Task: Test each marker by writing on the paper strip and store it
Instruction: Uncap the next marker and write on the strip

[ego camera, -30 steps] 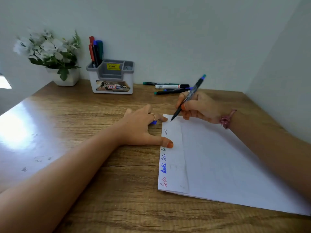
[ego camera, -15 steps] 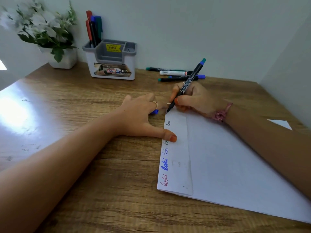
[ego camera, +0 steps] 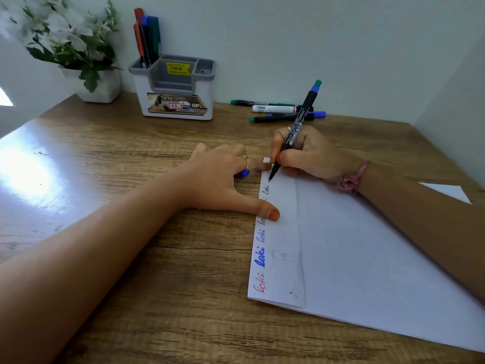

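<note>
- Head view: the paper strip [ego camera: 280, 240] lies on a larger white sheet [ego camera: 380, 271] on the wooden desk [ego camera: 157, 258]; "loki" runs up its left edge in red, thick blue, then thinner dark ink.
- The grey-and-white organiser [ego camera: 176, 90] carries a yellow price sticker reading "49.00", a "42" tag and the letters "OP"; red, blue and green markers [ego camera: 147, 35] stand in its left compartment.
- Right hand [ego camera: 307, 153] pinches a black marker [ego camera: 294, 132], tip on the strip's far end.
- Left hand [ego camera: 223, 174]: thumb presses the strip's edge, fingers curl around a blue cap [ego camera: 243, 173].
- Four loose markers [ego camera: 283, 112] lie near the wall.
</note>
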Available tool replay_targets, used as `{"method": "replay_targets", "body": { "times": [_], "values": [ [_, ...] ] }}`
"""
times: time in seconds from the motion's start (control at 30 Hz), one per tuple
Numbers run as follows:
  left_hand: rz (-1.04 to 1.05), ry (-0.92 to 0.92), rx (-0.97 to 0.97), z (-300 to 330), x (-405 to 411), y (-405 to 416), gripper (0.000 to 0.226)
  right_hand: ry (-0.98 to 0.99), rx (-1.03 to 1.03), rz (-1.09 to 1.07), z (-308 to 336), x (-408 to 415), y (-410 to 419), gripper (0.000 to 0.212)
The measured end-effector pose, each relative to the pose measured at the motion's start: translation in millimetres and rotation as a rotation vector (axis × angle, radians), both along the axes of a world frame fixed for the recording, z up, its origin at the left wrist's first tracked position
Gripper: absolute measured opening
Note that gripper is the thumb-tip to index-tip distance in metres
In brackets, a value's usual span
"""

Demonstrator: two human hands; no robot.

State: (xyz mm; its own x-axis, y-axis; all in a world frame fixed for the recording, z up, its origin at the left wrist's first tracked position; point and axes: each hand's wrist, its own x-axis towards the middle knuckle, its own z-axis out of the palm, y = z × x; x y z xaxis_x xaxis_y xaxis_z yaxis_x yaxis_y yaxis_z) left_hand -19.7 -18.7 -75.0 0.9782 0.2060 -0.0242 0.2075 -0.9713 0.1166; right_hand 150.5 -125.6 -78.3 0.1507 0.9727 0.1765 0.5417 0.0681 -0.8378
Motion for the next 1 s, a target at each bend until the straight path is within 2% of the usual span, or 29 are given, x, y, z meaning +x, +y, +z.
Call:
{"method": "replay_targets", "body": {
  "times": [0.17,0.5,0.63,0.87,1.0],
  "values": [
    [-0.006,0.014,-0.024,2.1,-0.7,-0.9,0.097,0.017,-0.011,0.040,-0.6,1.0,-0.9,0.013],
    [0.005,0.009,-0.019,0.8,-0.4,0.0,0.103,0.009,0.001,0.065,-0.3,-2.5,0.9,0.014],
    [0.003,0.019,-0.035,2.4,-0.3,-1.3,0.098,0.013,-0.001,0.062,-0.6,0.5,-0.3,0.016],
    [0.002,0.030,-0.042,3.6,-0.8,-1.5,0.100,-0.003,0.008,0.031,-0.5,0.3,-0.3,0.012],
    [0.003,0.030,-0.051,3.9,-0.7,-2.2,0.099,0.005,0.013,0.033,-0.5,1.4,-0.4,0.003]
  ]
}}
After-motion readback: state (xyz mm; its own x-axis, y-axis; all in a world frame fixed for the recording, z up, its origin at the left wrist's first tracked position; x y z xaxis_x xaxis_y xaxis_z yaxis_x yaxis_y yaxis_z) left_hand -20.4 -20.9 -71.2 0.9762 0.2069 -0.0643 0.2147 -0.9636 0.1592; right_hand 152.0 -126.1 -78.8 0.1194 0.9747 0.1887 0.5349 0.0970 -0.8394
